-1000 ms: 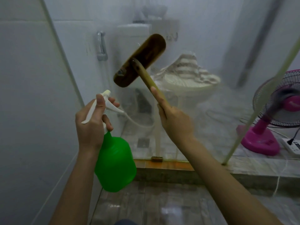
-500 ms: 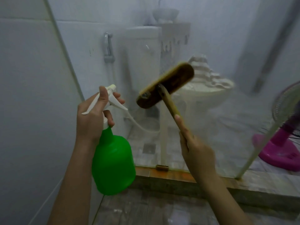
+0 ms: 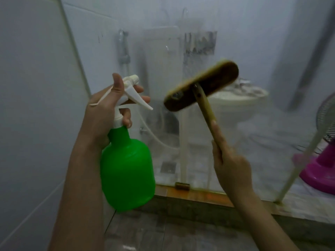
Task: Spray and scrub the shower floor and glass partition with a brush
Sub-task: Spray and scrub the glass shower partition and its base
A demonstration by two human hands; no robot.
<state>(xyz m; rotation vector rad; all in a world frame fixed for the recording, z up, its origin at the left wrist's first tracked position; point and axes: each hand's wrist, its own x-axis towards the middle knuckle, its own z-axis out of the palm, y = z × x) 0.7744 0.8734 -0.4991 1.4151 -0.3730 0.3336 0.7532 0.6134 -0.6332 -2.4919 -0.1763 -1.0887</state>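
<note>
My left hand (image 3: pixel 107 109) grips the white trigger head of a green spray bottle (image 3: pixel 126 171), held upright at the left of centre, its nozzle pointing right toward the glass. My right hand (image 3: pixel 230 165) holds the yellowish wooden handle of a scrub brush (image 3: pixel 201 86); the brown brush head is tilted, raised against the hazy, soap-streaked glass partition (image 3: pixel 235 42). The wet, dark tiled shower floor (image 3: pixel 163 232) lies below my arms.
A white tiled wall (image 3: pixel 32 105) closes the left side. Behind the glass stand a toilet (image 3: pixel 235 100), a hose sprayer (image 3: pixel 123 49) and a floor drain (image 3: pixel 168 166). A pink fan (image 3: pixel 320 171) stands at the right beyond the glass edge. A raised kerb (image 3: pixel 199 196) carries the glass.
The brush has swept down and to the right across the glass. The spray bottle stayed in nearly the same place in my left hand. The view shifted slightly.
</note>
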